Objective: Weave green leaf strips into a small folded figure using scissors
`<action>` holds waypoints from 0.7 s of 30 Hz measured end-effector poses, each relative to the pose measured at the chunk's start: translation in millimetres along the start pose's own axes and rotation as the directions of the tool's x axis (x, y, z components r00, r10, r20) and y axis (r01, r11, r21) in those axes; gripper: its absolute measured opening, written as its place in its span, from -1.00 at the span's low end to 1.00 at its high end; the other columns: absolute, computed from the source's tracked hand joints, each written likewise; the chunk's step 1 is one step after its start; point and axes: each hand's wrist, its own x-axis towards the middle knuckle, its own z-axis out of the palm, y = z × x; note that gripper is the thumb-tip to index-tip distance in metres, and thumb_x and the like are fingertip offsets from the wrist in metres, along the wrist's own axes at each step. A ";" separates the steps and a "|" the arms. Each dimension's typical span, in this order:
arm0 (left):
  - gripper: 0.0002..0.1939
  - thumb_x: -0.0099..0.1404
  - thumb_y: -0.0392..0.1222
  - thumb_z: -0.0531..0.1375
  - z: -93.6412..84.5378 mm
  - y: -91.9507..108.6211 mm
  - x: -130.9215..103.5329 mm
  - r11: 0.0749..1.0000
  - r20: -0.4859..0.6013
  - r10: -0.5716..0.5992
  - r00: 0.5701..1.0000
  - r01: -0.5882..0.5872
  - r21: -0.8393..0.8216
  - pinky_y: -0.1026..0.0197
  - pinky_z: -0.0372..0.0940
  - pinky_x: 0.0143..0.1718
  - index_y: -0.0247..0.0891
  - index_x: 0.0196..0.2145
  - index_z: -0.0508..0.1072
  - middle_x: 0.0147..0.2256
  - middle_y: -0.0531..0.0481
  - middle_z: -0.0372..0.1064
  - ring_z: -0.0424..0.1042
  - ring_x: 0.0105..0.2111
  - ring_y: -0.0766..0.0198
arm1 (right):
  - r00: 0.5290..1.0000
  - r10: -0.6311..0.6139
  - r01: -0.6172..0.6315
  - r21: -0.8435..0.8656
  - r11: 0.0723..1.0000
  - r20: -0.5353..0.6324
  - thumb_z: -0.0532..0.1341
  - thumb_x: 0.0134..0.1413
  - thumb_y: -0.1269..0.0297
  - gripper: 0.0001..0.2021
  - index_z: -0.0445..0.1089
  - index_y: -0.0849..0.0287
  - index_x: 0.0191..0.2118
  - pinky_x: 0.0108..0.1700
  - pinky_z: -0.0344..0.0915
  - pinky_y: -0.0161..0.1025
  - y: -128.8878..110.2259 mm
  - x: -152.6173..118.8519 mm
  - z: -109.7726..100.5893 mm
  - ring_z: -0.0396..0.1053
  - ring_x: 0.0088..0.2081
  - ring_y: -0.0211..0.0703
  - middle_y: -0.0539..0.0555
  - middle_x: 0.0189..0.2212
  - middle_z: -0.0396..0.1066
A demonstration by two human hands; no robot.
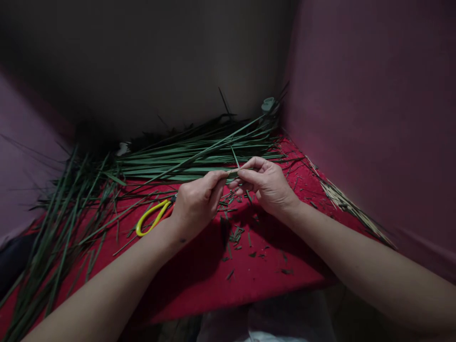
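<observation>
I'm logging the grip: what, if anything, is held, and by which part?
A narrow green leaf strip, pinched by the left hand and right hand at spots close together; whether near an end or mid-length cannot be told.

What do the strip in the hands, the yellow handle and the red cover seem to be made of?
Strip: probably plant leaf, thin and dull green, much like the long blades behind.
Yellow handle: likely plastic or plastic-coated, smooth, rounded and evenly coloured.
Red cover: apparently cloth, matte, with no gloss showing; its weave is too dim to tell.
</observation>
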 end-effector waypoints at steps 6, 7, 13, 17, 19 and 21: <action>-0.79 0.29 -0.29 0.06 1.8 -3.0 -3.3 0.988 -0.037 0.117 0.992 -0.113 0.109 0.34 0.36 -0.28 -0.32 -0.17 0.42 -0.28 -0.06 0.52 0.51 -0.32 0.31 | 1.000 -0.006 0.006 0.010 1.000 -0.007 0.35 -0.24 0.34 -0.77 0.25 0.20 -0.48 -0.57 0.39 -0.34 0.2 -1.9 0.9 0.45 -0.53 -0.21 -0.08 -0.62 0.36; -0.79 0.29 -0.29 0.05 1.6 -3.5 -3.8 0.984 -0.037 0.126 0.991 -0.120 0.130 0.33 0.37 -0.29 -0.32 -0.17 0.43 -0.28 -0.06 0.53 0.51 -0.32 0.30 | 1.000 -0.006 0.006 0.008 1.000 -0.009 0.35 -0.24 0.34 -0.77 0.26 0.20 -0.48 -0.57 0.39 -0.34 0.3 -2.3 1.1 0.45 -0.54 -0.21 -0.08 -0.62 0.36; -0.79 0.27 -0.31 0.07 1.8 -3.7 -6.3 0.962 -0.021 0.175 0.984 -0.166 0.216 0.30 0.38 -0.34 -0.38 -0.18 0.44 -0.32 -0.12 0.53 0.52 -0.36 0.25 | 1.000 -0.003 0.003 0.014 1.000 -0.006 0.35 -0.24 0.35 -0.78 0.27 0.22 -0.48 -0.57 0.40 -0.33 1.4 -3.0 0.8 0.45 -0.54 -0.21 -0.07 -0.63 0.37; -0.79 0.28 -0.30 0.06 1.8 -2.6 -6.9 0.959 -0.015 0.168 0.986 -0.160 0.233 0.31 0.38 -0.34 -0.36 -0.18 0.44 -0.32 -0.10 0.53 0.52 -0.37 0.26 | 1.000 0.004 -0.004 0.009 1.000 -0.008 0.34 -0.24 0.37 -0.79 0.27 0.22 -0.49 -0.57 0.39 -0.33 0.7 -3.0 0.5 0.44 -0.55 -0.21 -0.07 -0.64 0.37; -0.78 0.28 -0.30 0.06 1.5 -2.6 -7.0 0.955 -0.017 0.175 0.984 -0.166 0.246 0.31 0.38 -0.35 -0.36 -0.18 0.44 -0.33 -0.09 0.53 0.52 -0.38 0.26 | 1.000 0.006 -0.006 0.003 1.000 -0.010 0.34 -0.24 0.37 -0.79 0.27 0.22 -0.49 -0.57 0.39 -0.33 0.5 -3.0 0.4 0.44 -0.55 -0.22 -0.07 -0.64 0.37; -0.78 0.28 -0.29 0.05 0.9 -2.6 -6.9 0.950 -0.009 0.181 0.983 -0.173 0.259 0.30 0.38 -0.37 -0.36 -0.19 0.44 -0.34 -0.09 0.53 0.52 -0.39 0.26 | 1.000 0.003 -0.003 -0.005 1.000 -0.009 0.34 -0.23 0.36 -0.79 0.27 0.22 -0.49 -0.56 0.39 -0.32 0.8 -3.0 0.2 0.44 -0.55 -0.22 -0.07 -0.63 0.37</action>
